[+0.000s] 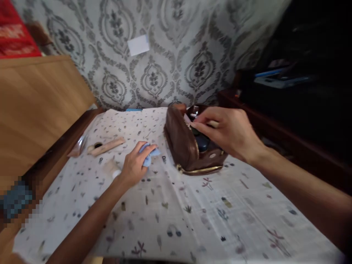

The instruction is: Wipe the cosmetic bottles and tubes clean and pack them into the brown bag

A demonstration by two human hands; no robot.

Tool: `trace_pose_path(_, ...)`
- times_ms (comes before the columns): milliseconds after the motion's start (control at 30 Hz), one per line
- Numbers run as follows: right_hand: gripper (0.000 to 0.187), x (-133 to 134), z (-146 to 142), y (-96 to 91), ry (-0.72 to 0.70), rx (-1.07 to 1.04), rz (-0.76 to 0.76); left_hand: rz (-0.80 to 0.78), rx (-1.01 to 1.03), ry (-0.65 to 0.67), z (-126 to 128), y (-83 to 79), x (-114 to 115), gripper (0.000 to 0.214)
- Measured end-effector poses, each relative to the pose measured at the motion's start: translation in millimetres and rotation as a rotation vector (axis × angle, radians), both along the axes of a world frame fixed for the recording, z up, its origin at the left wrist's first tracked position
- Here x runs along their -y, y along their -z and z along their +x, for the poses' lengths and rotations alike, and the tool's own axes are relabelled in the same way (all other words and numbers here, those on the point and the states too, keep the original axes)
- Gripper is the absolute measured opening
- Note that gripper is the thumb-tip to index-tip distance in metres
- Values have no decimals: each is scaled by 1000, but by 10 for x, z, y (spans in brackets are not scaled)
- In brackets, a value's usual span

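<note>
**Your right hand is in the open bag, your left hand holds a cloth**

You have the brown bag (178,141) on the bench (192,220), just right of the middle, its mouth unzipped. Your right hand (233,128) is over this mouth, fingertips just inside the rim. Its grip is narrow, thumb and forefinger near to each other beside a pale strip (187,118); I cannot tell if you pinch it. Your left hand (135,165) holds the blue cloth (148,160), bunched, and its grip is closed around it.

I judge that the step in hand is handling the contents of the bag. The next move of your right hand calls for a gentle lift, free of the zip (197,148).

Inside the bag I see a dark blue thing (202,142) and, at the back, a shiny thing (194,111); the rest is in shadow. Left on the bench is a clear packet (78,146), whose content I cannot tell.
</note>
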State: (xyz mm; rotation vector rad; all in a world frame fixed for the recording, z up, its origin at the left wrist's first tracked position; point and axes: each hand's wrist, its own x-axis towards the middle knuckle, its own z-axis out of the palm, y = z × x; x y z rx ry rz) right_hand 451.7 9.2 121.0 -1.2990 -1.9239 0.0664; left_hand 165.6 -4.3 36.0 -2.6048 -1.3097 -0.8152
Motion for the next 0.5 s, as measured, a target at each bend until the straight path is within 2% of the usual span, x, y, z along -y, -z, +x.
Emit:
trace_pose_path(100, 37, 285, -201, 163, -209, -136, 28, -79, -30, -127, -329, 41, 15, 67)
trace_pose_path(233, 52, 499, -514, 384, -442, -143, -141, -140, -17, -398, -903, 0, -167, 60)
trace_pose_path(333, 53, 522, -728, 557, -498, -118, -220, -278, 85, -657, -1431, -99, -447, 51)
trace_pose_path(367, 54, 516, -794, 614, -508, -116, -235, -302, 109, -706, -1605, -132, -547, 49)
trace_pose_path(500, 56, 483, -1059, 821, -522, -136, -304, -434, 210, -768, -2160, -173, -871, 23)
